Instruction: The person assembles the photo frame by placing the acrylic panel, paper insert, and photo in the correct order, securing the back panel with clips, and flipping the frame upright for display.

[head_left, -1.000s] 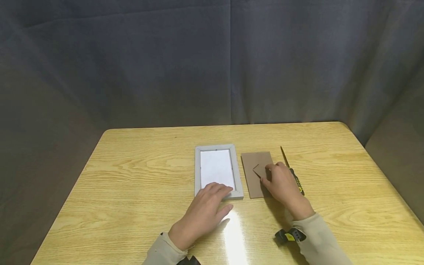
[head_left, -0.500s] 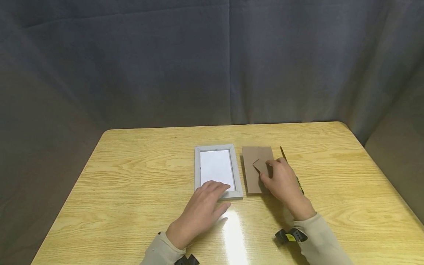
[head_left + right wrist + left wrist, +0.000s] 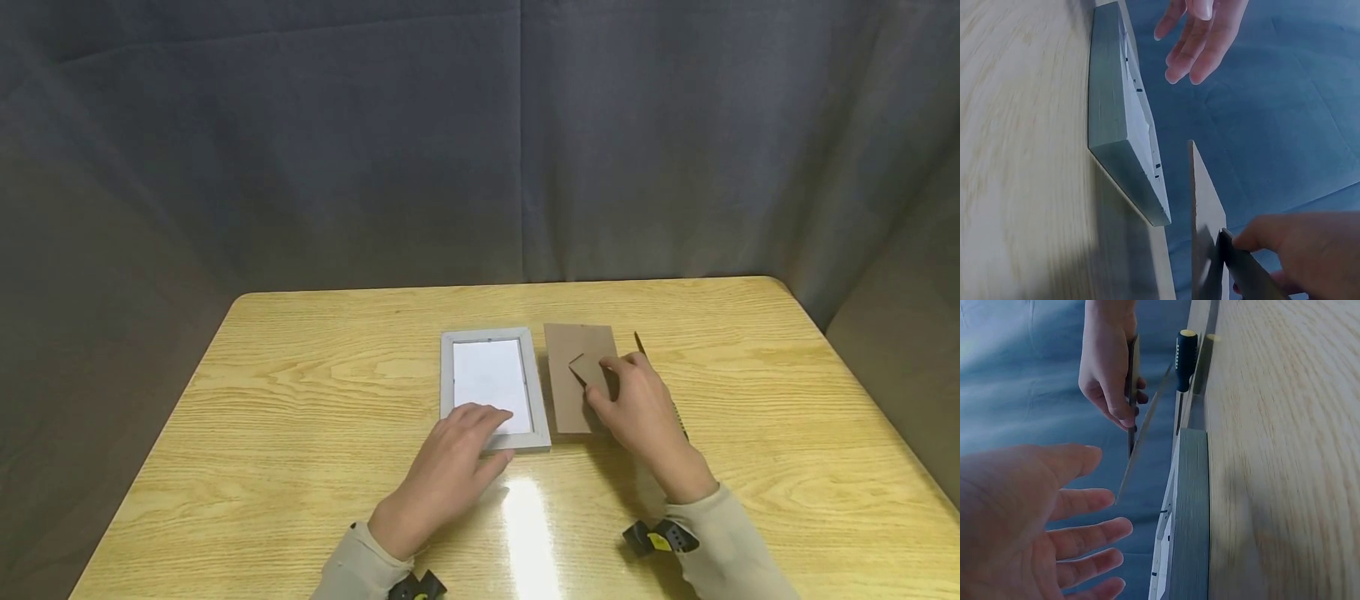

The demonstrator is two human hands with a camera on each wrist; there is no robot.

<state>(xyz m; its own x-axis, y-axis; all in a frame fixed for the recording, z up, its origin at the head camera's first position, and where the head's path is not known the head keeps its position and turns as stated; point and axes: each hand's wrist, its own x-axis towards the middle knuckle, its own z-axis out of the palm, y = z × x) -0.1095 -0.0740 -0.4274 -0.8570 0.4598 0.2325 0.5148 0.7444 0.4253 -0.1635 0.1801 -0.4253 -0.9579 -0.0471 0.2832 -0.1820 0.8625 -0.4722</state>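
A grey picture frame [image 3: 447,375] lies face down, with a white sheet [image 3: 487,375] inside it. To its right, my right hand [image 3: 637,408] pinches the stand leg [image 3: 1250,272] on a brown frame backing board [image 3: 566,342]. The board is raised off the table and slightly tilted, as the wrist views show. My left hand [image 3: 446,467] hovers at the near end of the frame, fingers spread and holding nothing. In the left wrist view its fingertips [image 3: 1119,528] point toward the frame's side, apart from it.
A screwdriver [image 3: 1186,359] with a dark, yellow-tipped handle lies right of the board, partly hidden behind my right hand in the head view. The wooden table [image 3: 315,400] reaches back to a dark curtain [image 3: 375,167].
My right hand has lifted the backing board off the table by its stand leg, slightly away from me. My left hand has drawn back a little to the left.
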